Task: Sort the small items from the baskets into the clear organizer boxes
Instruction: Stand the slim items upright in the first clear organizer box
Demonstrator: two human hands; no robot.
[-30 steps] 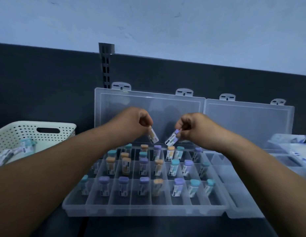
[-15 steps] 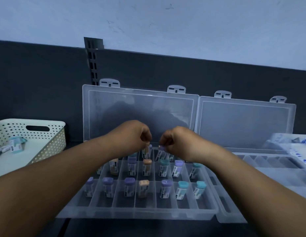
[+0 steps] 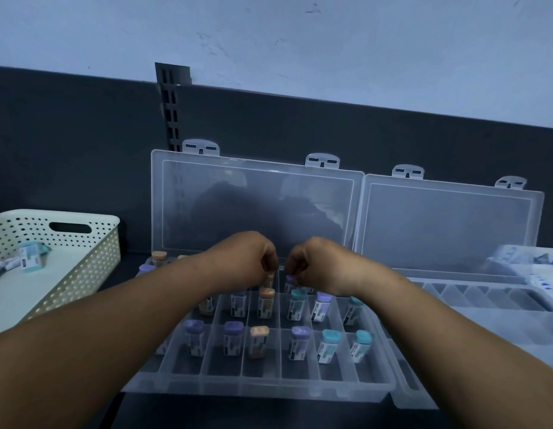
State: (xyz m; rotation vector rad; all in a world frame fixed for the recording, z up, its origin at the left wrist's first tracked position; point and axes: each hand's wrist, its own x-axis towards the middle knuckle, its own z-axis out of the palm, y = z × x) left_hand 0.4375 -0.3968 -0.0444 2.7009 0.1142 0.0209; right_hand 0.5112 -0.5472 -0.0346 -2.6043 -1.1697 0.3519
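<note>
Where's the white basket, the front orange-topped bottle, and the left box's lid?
White basket (image 3: 83, 267), head view, holey side wall.
Front orange-topped bottle (image 3: 259, 332), head view, its cap.
Left box's lid (image 3: 253, 209), head view, clear middle panel.

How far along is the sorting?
Done: the left organizer box holds capped vials. In hand: the left hand pinches an orange-capped vial, the right hand a purple-capped vial, at its back. Left: loose vials in the white basket; the right organizer box shows bare compartments.

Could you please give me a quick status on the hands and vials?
Left hand pinches orange-capped vial, right hand pinches purple-capped vial. Both low over organizer, back rows. Neighbouring vials stand close.
</note>
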